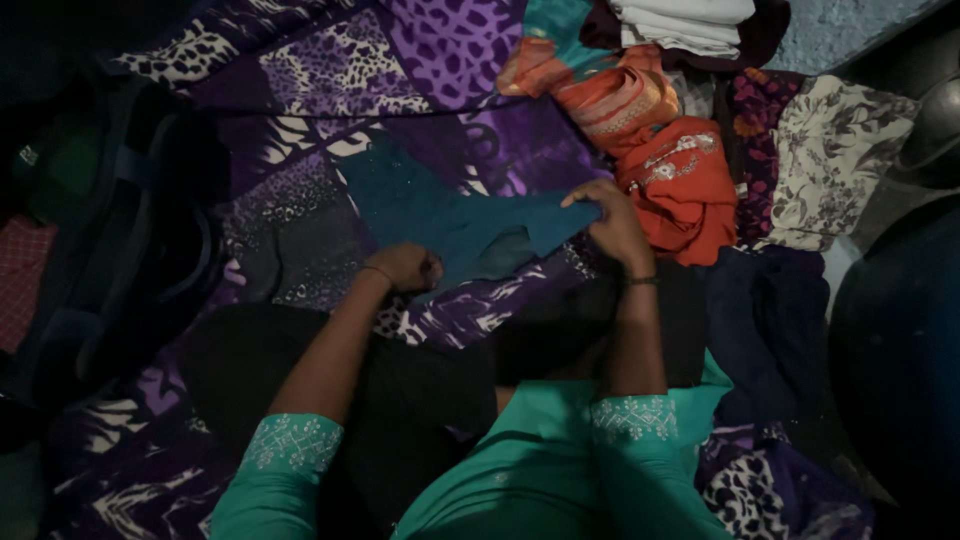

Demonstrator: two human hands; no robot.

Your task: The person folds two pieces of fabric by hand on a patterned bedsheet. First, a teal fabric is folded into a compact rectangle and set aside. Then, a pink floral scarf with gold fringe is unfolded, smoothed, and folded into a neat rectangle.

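A dark teal garment (440,215) lies spread on a purple animal-print bedspread (440,60). My left hand (405,266) is closed on the garment's near edge, at its lower middle. My right hand (612,225) pinches the garment's right corner between thumb and fingers. Both arms wear teal sleeves with white embroidered cuffs. My dark-clothed lap fills the space just below the hands.
Folded orange clothes (680,180) lie right of my right hand, a patterned orange piece (615,100) behind them. White folded cloth (690,25) sits at the top. Floral fabrics (830,150) and dark navy clothing (765,320) lie to the right. A dark bag (110,250) stands left.
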